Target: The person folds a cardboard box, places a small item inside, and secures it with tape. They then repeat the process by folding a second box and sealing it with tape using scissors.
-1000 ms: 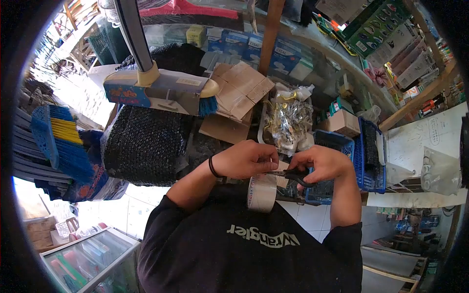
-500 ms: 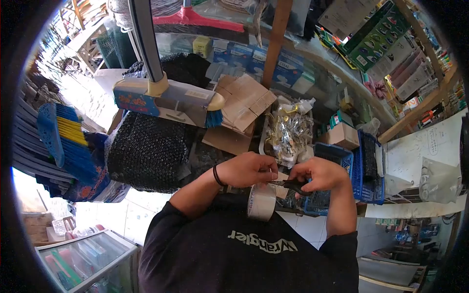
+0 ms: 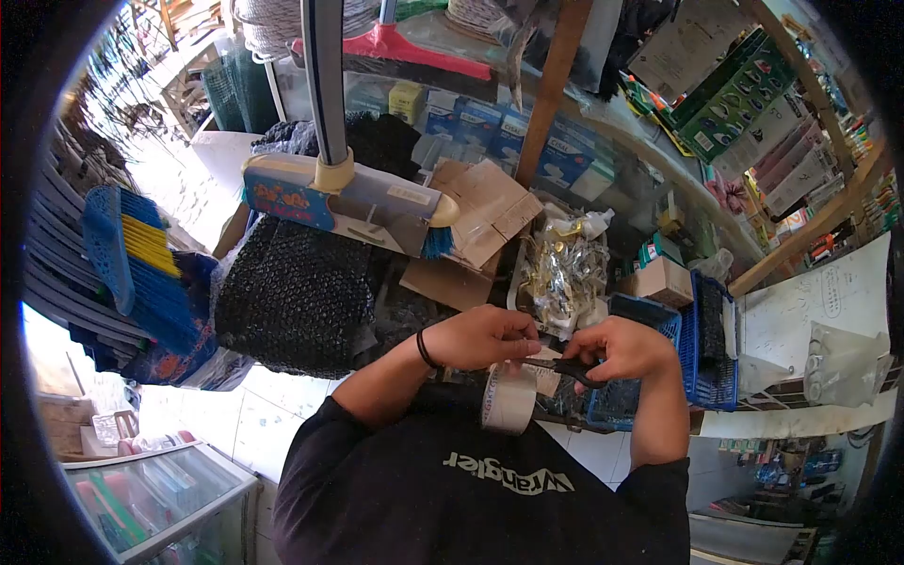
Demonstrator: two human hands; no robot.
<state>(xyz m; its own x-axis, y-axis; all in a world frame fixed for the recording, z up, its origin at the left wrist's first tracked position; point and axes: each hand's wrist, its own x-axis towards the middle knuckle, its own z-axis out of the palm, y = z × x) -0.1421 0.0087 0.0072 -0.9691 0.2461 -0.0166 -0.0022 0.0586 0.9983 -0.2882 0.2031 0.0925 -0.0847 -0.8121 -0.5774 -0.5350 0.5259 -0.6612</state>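
My left hand [image 3: 485,337], with a black band on its wrist, has thumb and fingers pinched on the end of the tape. The roll of packing tape [image 3: 508,399] hangs just under it, in front of the black shirt. In my right hand [image 3: 626,350] are dark-handled scissors [image 3: 576,369]. Their blades point left and lie close to the left fingertips, by the strip above the roll. Whether the blades are apart cannot be made out.
Beyond the hands are a tray of plastic-wrapped metal parts [image 3: 565,268], folded cardboard [image 3: 490,212] and blue baskets [image 3: 713,353]. Black bubble wrap [image 3: 297,297] and a boxed broom head [image 3: 344,202] stand left. A glass case [image 3: 160,494] is at lower left.
The surroundings have shifted slightly right and down in view. The scissors' blades now show more plainly beside my left fingertips; both hands keep their holds.
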